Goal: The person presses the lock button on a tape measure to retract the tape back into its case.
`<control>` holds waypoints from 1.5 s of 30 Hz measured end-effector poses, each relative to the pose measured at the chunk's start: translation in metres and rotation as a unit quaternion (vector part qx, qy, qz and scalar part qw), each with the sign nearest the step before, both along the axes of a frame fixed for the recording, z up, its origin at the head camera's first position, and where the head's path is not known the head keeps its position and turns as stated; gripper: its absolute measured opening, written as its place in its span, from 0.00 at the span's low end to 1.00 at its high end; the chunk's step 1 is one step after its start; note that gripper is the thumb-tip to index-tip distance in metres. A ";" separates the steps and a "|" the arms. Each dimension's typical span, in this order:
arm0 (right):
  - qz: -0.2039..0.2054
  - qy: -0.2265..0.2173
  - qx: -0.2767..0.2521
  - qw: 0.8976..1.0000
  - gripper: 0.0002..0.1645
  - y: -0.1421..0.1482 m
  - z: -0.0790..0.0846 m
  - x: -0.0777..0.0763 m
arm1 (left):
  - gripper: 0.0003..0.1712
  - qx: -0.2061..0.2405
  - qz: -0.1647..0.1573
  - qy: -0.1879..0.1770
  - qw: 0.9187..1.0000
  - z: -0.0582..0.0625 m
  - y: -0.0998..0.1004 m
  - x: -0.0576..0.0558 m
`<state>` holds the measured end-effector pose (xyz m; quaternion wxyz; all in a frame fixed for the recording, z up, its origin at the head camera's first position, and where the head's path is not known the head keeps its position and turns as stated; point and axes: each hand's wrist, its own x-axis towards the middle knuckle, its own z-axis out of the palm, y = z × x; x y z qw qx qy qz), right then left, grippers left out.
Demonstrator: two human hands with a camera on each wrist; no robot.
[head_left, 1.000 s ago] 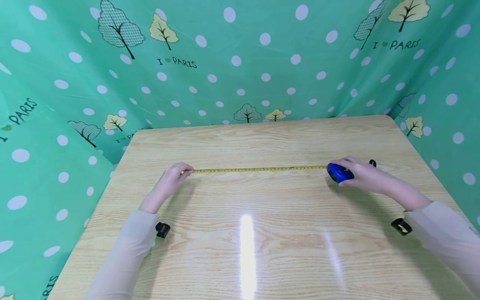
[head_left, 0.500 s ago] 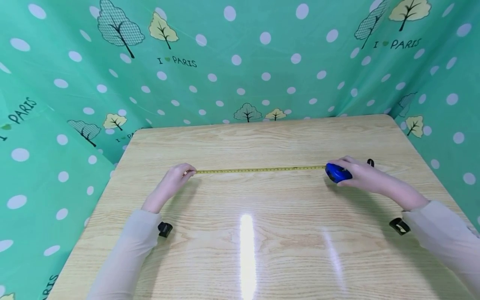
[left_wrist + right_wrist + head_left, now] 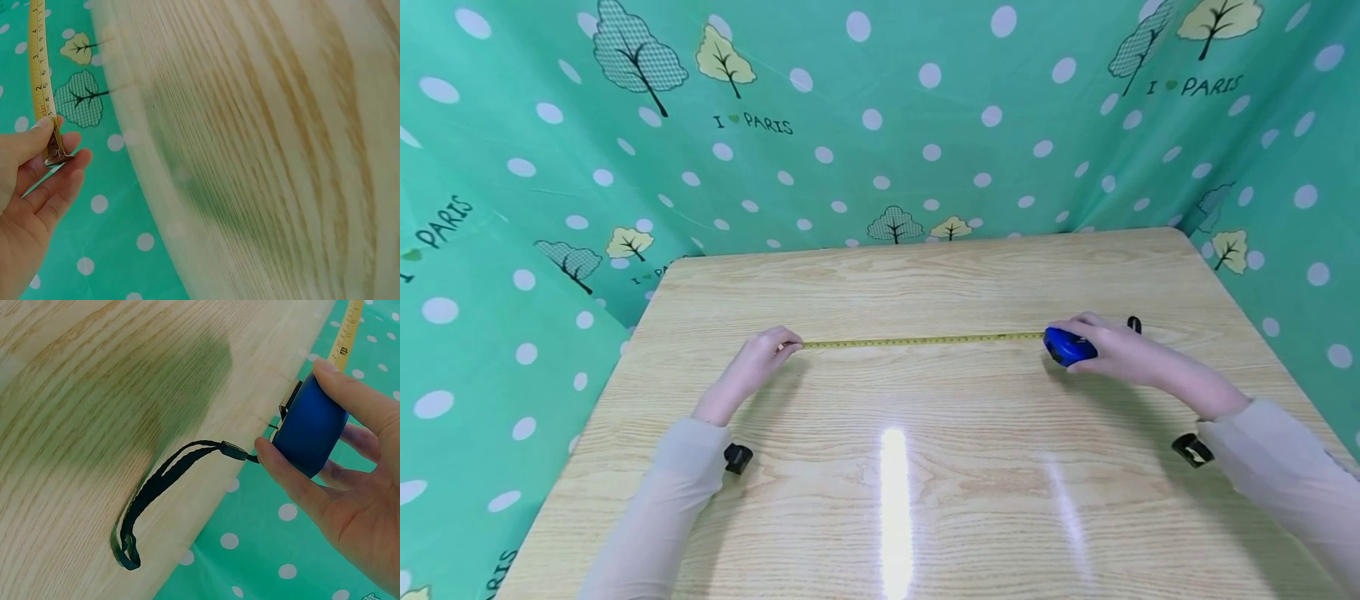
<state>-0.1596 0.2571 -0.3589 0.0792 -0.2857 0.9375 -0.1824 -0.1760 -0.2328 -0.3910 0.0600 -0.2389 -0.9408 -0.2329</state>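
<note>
Left grip (image 3: 762, 354) is pinched on the yellow tape (image 3: 925, 340); the blue case (image 3: 1067, 346) is clasped by the right grip (image 3: 1112, 354), nearer the right edge of the counter (image 3: 925, 287).

left hand (image 3: 30, 215), one: thumb and fingers pinching the end of a yellow tape blade (image 3: 39, 56), marked with black numerals; metal hook (image 3: 59, 160) beside the fingertips. green cloth (image 3: 119, 244), white-dotted, bearing one yellow tree print (image 3: 78, 49) and one checked tree print (image 3: 80, 99). tabletop (image 3: 262, 112), pale, brown-grained, with a blurred greenish patch (image 3: 215, 197).
</note>
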 end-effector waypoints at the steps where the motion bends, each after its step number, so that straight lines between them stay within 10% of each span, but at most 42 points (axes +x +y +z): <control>1: 0.002 0.001 -0.001 1.000 0.36 -0.001 0.000 0.000 | 0.06 0.001 -0.004 0.003 1.000 0.000 0.001 0.000; 45: 0.004 0.010 -0.012 1.000 0.36 -0.007 -0.005 -0.001 | 0.07 0.002 -0.019 -0.017 1.000 0.001 0.023 -0.006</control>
